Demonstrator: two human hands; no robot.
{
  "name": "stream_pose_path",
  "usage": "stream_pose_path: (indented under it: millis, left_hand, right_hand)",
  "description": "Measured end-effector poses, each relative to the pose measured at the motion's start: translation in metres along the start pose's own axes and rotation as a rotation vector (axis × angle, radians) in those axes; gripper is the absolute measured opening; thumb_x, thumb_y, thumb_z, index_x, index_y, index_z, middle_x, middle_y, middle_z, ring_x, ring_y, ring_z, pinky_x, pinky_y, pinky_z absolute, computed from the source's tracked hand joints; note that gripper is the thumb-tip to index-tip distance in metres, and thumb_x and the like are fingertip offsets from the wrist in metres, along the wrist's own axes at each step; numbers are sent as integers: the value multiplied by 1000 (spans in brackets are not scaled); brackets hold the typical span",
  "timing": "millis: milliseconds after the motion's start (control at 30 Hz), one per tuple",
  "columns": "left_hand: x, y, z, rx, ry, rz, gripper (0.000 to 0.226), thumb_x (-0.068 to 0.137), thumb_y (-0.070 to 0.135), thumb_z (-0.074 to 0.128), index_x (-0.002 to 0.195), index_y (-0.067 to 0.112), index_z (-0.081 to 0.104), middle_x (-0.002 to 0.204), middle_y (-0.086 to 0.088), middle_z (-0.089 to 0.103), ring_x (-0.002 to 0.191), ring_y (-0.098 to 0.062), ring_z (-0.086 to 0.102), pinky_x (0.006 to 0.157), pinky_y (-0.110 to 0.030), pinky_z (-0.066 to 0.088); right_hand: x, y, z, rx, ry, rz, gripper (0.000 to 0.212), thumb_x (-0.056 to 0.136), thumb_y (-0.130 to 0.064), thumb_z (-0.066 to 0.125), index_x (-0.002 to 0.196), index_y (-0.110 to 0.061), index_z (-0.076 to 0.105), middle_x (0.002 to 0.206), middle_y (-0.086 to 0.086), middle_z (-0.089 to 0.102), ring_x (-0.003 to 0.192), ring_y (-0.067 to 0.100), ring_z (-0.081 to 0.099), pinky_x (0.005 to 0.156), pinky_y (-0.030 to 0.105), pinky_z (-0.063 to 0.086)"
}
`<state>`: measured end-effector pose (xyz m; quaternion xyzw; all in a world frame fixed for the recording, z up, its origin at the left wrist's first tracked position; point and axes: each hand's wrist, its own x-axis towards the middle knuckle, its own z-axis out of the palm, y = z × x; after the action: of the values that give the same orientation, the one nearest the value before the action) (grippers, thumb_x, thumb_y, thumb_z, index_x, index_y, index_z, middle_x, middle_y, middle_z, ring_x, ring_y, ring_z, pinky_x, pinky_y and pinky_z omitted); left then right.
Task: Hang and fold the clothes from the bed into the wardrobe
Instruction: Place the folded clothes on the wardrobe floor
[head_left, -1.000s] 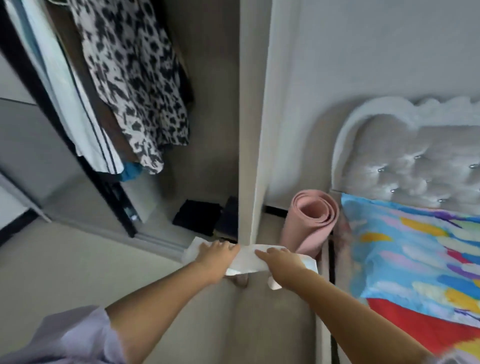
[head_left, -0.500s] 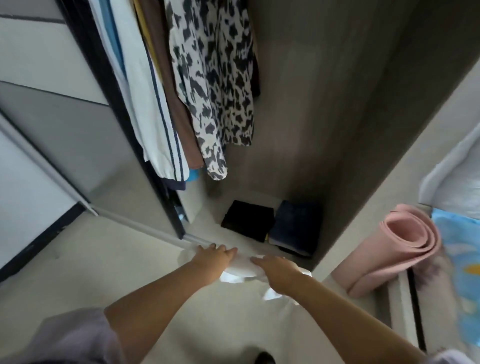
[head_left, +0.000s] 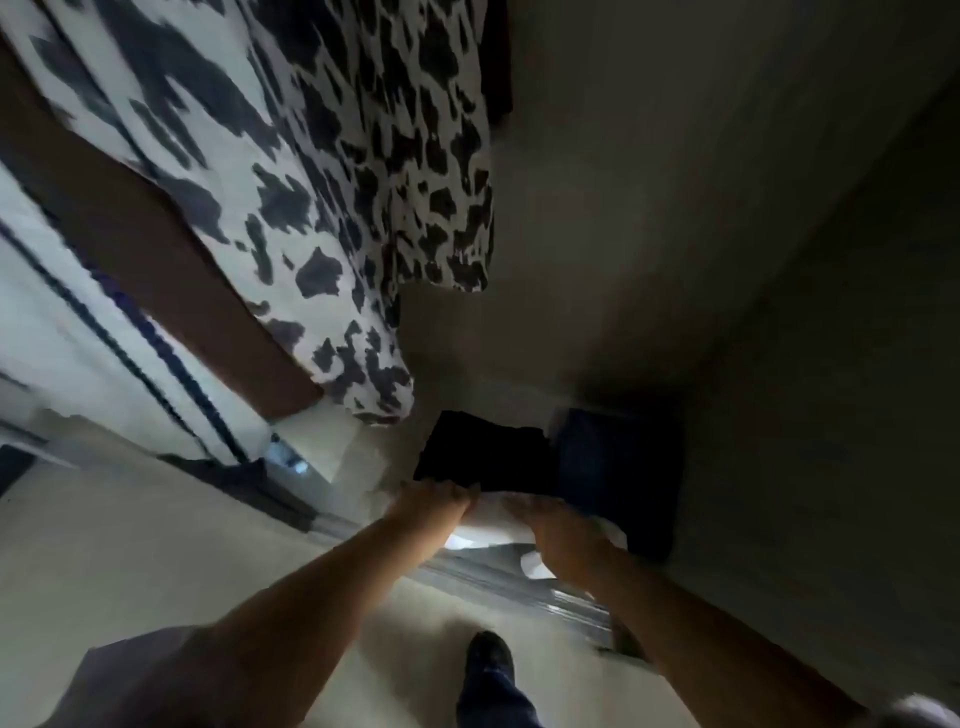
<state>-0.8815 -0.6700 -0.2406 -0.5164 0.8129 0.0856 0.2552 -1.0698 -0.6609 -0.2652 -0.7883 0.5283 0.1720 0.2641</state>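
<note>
A folded white garment (head_left: 485, 525) is gripped by left hand (head_left: 434, 501) and right hand (head_left: 556, 527) near stacked dark folded clothes (head_left: 488, 452); placement is judged pending.

floor (head_left: 130, 545): pale, lit | sliding track (head_left: 519, 577): metal | side panel (head_left: 779, 260): grey-brown (dim)

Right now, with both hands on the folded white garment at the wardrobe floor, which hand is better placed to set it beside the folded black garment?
Probably the left hand: it holds the folded white garment nearest the bare floor left of the folded black garment.
</note>
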Motion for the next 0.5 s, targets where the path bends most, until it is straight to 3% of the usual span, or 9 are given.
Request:
stream_pose_path:
  millis: [33, 100, 133, 200, 267, 333, 500]
  left_hand:
    - [27, -11, 8, 14, 33, 0, 74, 41, 14, 90, 112, 24, 68, 80, -6, 68, 64, -28, 66, 52, -45, 54]
    - [88, -36, 38, 24, 70, -32, 77, 63, 14, 81, 134, 20, 52, 106, -14, 65, 89, -36, 65, 68, -52, 53]
    - [114, -44, 46, 56, 141, -35, 76, 68, 13, 76, 138, 17, 46, 113, -16, 63, 96, -38, 63, 71, -52, 53]
    - [160, -53, 60, 3, 234, -22, 67, 72, 13, 67, 136, 19, 51, 111, -19, 65, 95, -40, 65, 66, -56, 54]
    - [214, -60, 96, -40, 225, -32, 64, 90, 9, 36, 151, 24, 24, 145, -18, 41, 129, -41, 44, 93, -61, 43]
    - [263, -68, 139, 12, 158, -27, 67, 97, 5, 22, 152, 29, -7, 160, -9, 7, 145, -36, 12, 111, -55, 23]
    - [342, -64, 250, 3, 112, 68, 67, 103, 8, 25, 149, 37, -14, 161, -5, -11, 146, -38, -5, 114, -58, 11]
  right_hand:
    - [26, 7, -2, -5, 22, 18, 69, 93, -12, 50, 153, -28, 18, 152, 10, 33, 135, 30, 37, 109, 40, 36]
    - [78, 21, -2, -66, 76, 60, 74, 93, -14, 52, 153, -27, 12, 151, 11, 31, 135, 32, 36, 102, 41, 42]
    - [103, 28, -1, -106, 104, 80, 75, 93, -13, 51, 154, -27, 9, 152, 12, 28, 135, 33, 33, 100, 44, 43]
    - [152, 42, 10, -155, 154, 140, 75, 95, -11, 48, 154, -28, 4, 156, 12, 18, 140, 36, 23, 103, 53, 38]
    - [201, 58, 32, -149, 183, 209, 77, 96, -8, 45, 154, -29, -1, 159, 10, 6, 144, 39, 8, 108, 62, 28]
    - [244, 73, 67, -108, 187, 266, 79, 97, -7, 43, 153, -31, -7, 160, 9, -5, 145, 40, -5, 109, 67, 19]
    - [312, 95, 175, 4, 133, 329, 89, 92, 3, 40, 150, -38, -13, 157, 5, -26, 140, 42, -26, 105, 74, 3]
